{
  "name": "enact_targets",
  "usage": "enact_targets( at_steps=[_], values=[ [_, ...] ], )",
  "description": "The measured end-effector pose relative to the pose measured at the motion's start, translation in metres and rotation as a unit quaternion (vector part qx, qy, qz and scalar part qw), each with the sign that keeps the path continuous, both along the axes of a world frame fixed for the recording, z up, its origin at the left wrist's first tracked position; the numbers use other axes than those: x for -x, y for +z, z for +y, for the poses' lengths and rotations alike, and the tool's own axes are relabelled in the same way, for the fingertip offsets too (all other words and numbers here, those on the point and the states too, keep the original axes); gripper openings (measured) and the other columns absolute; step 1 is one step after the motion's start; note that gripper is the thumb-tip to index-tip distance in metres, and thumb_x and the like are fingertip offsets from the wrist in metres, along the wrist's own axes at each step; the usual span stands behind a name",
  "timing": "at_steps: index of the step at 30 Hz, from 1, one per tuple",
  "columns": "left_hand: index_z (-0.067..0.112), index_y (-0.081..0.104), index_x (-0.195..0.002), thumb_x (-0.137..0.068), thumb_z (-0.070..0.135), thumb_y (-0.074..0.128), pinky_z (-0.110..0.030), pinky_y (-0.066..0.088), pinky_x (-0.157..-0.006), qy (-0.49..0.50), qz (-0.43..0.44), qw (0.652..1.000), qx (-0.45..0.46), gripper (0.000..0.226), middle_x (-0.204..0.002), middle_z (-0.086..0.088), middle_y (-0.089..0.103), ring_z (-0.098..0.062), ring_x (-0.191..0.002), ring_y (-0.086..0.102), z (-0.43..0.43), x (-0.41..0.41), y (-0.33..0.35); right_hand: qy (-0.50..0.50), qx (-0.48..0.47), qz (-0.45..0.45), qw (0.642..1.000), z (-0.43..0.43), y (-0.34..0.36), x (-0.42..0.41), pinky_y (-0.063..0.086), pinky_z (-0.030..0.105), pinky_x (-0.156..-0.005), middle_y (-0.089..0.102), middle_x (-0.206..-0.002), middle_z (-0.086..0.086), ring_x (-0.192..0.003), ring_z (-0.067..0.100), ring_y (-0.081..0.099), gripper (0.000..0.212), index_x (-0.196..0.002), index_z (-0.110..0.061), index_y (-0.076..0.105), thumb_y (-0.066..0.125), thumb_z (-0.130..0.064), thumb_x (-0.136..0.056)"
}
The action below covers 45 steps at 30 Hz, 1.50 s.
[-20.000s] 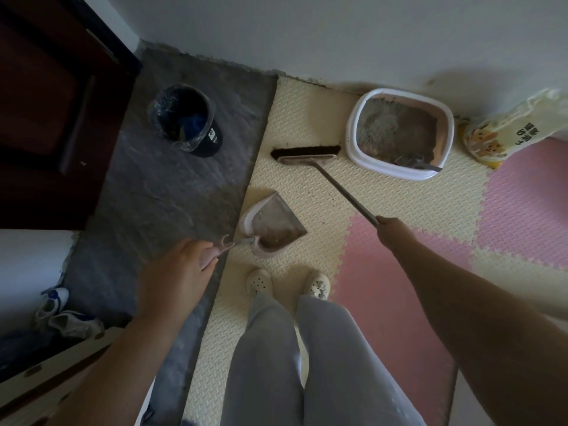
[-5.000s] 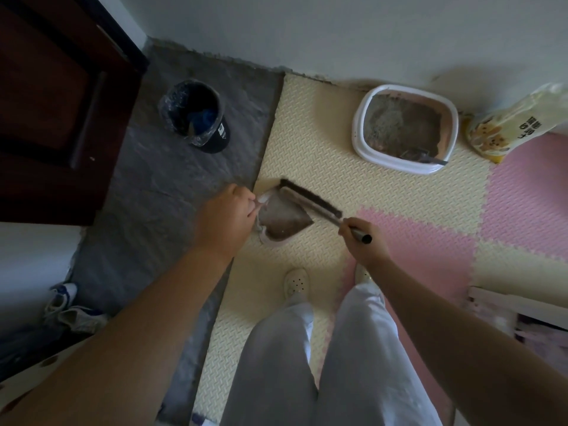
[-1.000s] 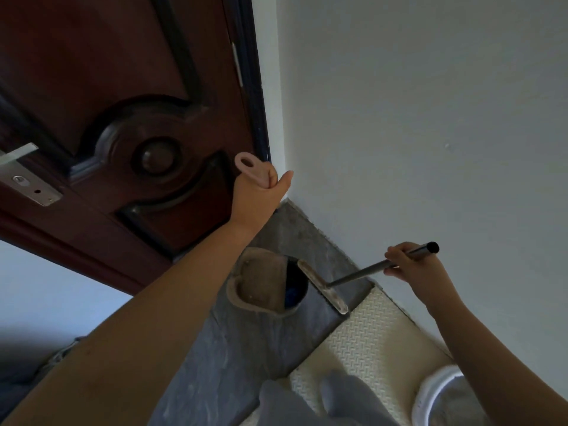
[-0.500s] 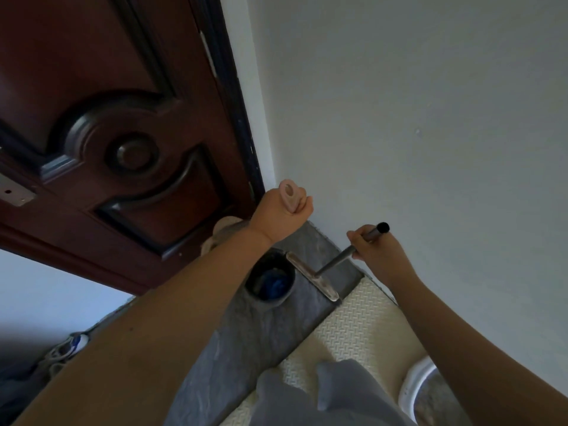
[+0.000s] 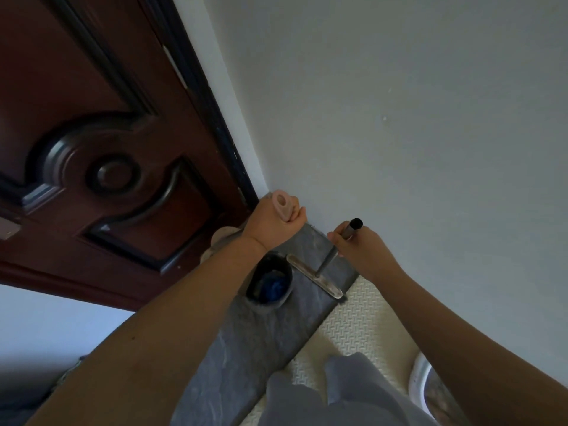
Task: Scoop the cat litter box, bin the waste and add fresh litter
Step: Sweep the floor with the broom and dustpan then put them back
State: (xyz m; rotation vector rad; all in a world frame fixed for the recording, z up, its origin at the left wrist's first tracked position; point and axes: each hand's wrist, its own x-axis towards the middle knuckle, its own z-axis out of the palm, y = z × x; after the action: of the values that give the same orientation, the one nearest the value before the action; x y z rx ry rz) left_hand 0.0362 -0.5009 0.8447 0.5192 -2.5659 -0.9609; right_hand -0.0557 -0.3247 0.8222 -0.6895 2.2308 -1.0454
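Observation:
My left hand (image 5: 272, 221) is closed around the pink dustpan handle (image 5: 282, 206), whose looped end sticks up out of my fist. The dustpan's pan (image 5: 219, 244) hangs mostly hidden behind my left wrist, to the left of the black bin (image 5: 270, 282), which stands on the grey floor with something blue inside. My right hand (image 5: 358, 245) grips the broom handle (image 5: 350, 230) near its top. The broom head (image 5: 313, 279) hangs just right of the bin. The white rim of the litter box (image 5: 419, 384) shows at the lower right.
A dark wooden door (image 5: 101, 142) fills the left, with a white wall (image 5: 399, 118) to the right. Cream foam mat (image 5: 359, 321) borders the grey floor strip (image 5: 261, 342). My grey trouser legs (image 5: 332, 398) are at the bottom.
The dustpan was tipped over the bin a second ago; it has swung left behind my wrist, uncovering the bin. My right hand moved closer to my left, bringing the broom more upright.

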Motion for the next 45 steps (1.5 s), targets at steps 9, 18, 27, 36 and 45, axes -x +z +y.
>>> enact_targets(
  at_steps=[9, 18, 27, 36, 45],
  values=[
    [0.027, 0.028, -0.055, -0.086, 0.012, 0.059, -0.038, 0.047, -0.056, -0.025, -0.039, 0.998, 0.043, 0.046, -0.054, 0.004, 0.037, -0.022, -0.054, 0.045, 0.021, 0.016, 0.001, 0.0, -0.012, 0.027, 1.0, 0.005, -0.008, 0.004, 0.046, 0.033, -0.068, 0.065, -0.079, 0.013, -0.076, 0.024, 0.061, 0.033, -0.088, -0.005, 0.059, 0.053, -0.037, -0.091],
    [0.033, 0.025, -0.059, -0.086, 0.009, 0.06, -0.033, 0.043, -0.055, -0.071, -0.05, 0.993, 0.085, 0.05, -0.055, 0.012, 0.032, -0.018, -0.054, 0.043, 0.042, 0.025, -0.003, -0.016, -0.016, 0.022, 0.999, 0.012, -0.013, 0.011, 0.047, 0.034, -0.069, 0.065, -0.082, 0.016, -0.078, 0.026, 0.062, 0.033, -0.091, -0.004, 0.06, 0.052, -0.036, -0.092],
    [0.019, 0.034, -0.065, -0.089, 0.011, 0.058, -0.03, 0.039, -0.055, -0.118, -0.08, 0.983, 0.119, 0.035, -0.058, 0.005, 0.036, -0.017, -0.054, 0.041, 0.055, 0.026, -0.005, -0.019, -0.012, 0.014, 1.0, 0.018, -0.02, 0.013, 0.043, 0.032, -0.066, 0.064, -0.082, 0.017, -0.078, 0.028, 0.061, 0.034, -0.091, -0.004, 0.06, 0.052, -0.037, -0.092],
    [0.016, 0.037, -0.065, -0.091, 0.009, 0.056, -0.034, 0.042, -0.06, -0.122, -0.112, 0.981, 0.106, 0.034, -0.062, -0.004, 0.044, -0.02, -0.059, 0.046, 0.072, 0.03, -0.001, -0.032, -0.009, -0.007, 0.999, 0.026, -0.027, 0.015, 0.037, 0.027, -0.057, 0.056, -0.07, 0.009, -0.061, 0.015, 0.047, 0.035, -0.088, -0.004, 0.059, 0.053, -0.037, -0.092],
    [0.028, 0.03, -0.061, -0.09, 0.01, 0.057, -0.029, 0.041, -0.061, -0.065, -0.096, 0.993, 0.028, 0.044, -0.057, 0.009, 0.036, -0.007, -0.053, 0.038, 0.066, 0.024, -0.012, -0.04, -0.021, -0.006, 0.999, 0.035, -0.037, 0.02, 0.038, 0.027, -0.056, 0.058, -0.071, 0.006, -0.065, 0.017, 0.054, 0.034, -0.083, -0.011, 0.057, 0.051, -0.043, -0.091]
  ],
)
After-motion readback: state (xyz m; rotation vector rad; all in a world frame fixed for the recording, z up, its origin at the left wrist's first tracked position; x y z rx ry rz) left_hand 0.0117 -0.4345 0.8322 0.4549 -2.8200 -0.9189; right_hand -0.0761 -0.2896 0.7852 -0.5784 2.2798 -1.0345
